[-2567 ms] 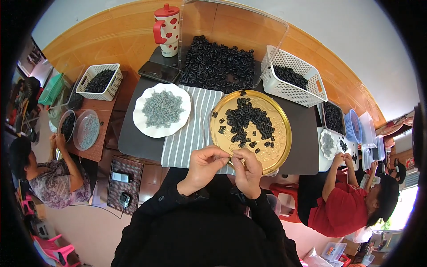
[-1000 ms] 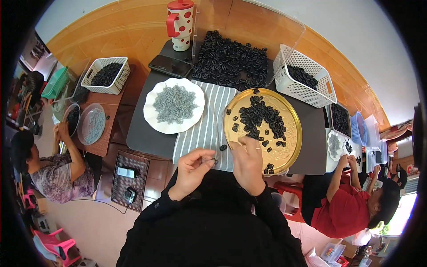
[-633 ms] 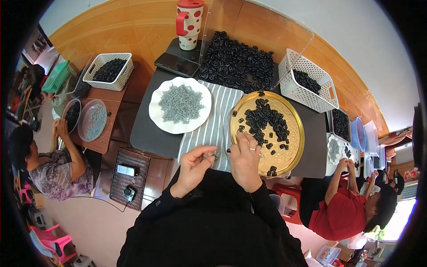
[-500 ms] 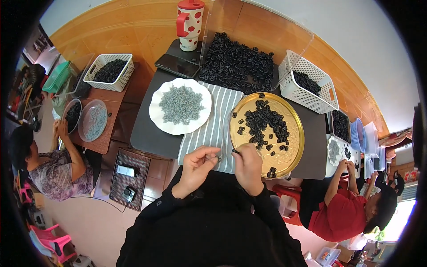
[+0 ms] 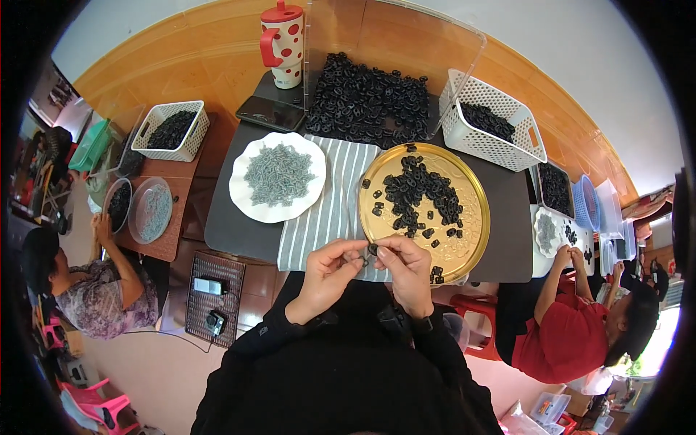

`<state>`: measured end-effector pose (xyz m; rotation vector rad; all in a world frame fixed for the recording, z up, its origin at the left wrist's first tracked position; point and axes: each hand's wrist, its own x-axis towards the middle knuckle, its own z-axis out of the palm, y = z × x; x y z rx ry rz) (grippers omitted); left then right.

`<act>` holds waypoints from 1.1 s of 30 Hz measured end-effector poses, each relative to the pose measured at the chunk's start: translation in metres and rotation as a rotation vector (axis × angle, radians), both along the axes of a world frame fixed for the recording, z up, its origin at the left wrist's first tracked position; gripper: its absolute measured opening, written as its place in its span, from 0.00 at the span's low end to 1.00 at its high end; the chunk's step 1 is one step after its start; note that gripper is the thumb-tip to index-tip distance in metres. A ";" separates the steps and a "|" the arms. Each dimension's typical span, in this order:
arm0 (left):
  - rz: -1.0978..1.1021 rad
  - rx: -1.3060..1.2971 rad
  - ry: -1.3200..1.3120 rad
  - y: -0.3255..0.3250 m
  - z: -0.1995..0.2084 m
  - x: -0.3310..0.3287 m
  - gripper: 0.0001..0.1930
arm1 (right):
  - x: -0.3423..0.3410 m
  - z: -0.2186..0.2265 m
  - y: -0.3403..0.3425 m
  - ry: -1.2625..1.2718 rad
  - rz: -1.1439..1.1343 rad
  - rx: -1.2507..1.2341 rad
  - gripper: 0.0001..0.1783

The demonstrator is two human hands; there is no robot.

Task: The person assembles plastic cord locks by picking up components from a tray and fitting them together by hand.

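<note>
My left hand (image 5: 328, 281) is closed in a pinch on a small silvery piece, apparently a screw, mostly hidden by the fingers. Between the fingertips of my right hand (image 5: 408, 274) sits a small black plastic part (image 5: 373, 249). Both hands' fingertips meet above the near edge of a grey-and-white striped cloth (image 5: 308, 235). To the left of the cloth is a white scalloped plate (image 5: 241, 197) heaped with silvery screws (image 5: 279, 175). On the right, a round gold tray (image 5: 475, 243) carries many black parts (image 5: 420, 190) like the one held.
Behind the tray lies a pile of black parts (image 5: 370, 101) by a clear panel (image 5: 391, 29). A white basket (image 5: 500, 148), a phone (image 5: 270, 113) and a dotted tumbler (image 5: 291, 51) stand along the back. Co-workers sit left (image 5: 109, 297) and right (image 5: 565, 333).
My right hand has moved left with the black part, and the two hands' fingertips now come together. The whole view has shifted slightly.
</note>
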<state>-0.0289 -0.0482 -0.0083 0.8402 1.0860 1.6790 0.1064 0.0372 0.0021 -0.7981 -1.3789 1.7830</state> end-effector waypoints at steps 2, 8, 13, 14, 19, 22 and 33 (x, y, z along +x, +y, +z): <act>0.005 0.012 0.033 0.001 0.000 0.000 0.16 | 0.001 0.000 0.000 0.001 0.015 0.044 0.08; 0.014 0.017 0.047 0.002 0.000 0.003 0.16 | 0.003 -0.002 0.000 -0.008 0.017 0.104 0.08; 0.015 0.009 0.016 0.001 0.004 0.004 0.16 | 0.003 -0.004 -0.001 -0.007 0.010 0.125 0.08; 0.014 0.002 0.011 0.000 0.004 0.004 0.16 | 0.003 -0.005 -0.001 -0.010 0.009 0.136 0.08; 0.017 0.013 -0.014 -0.001 0.003 0.005 0.16 | 0.001 0.000 -0.003 -0.019 -0.009 0.151 0.06; 0.022 0.013 -0.033 -0.001 0.001 0.006 0.15 | 0.001 0.000 -0.004 -0.024 -0.007 0.169 0.06; 0.030 0.003 -0.034 -0.002 0.003 0.007 0.15 | 0.001 0.001 -0.005 -0.024 -0.007 0.210 0.05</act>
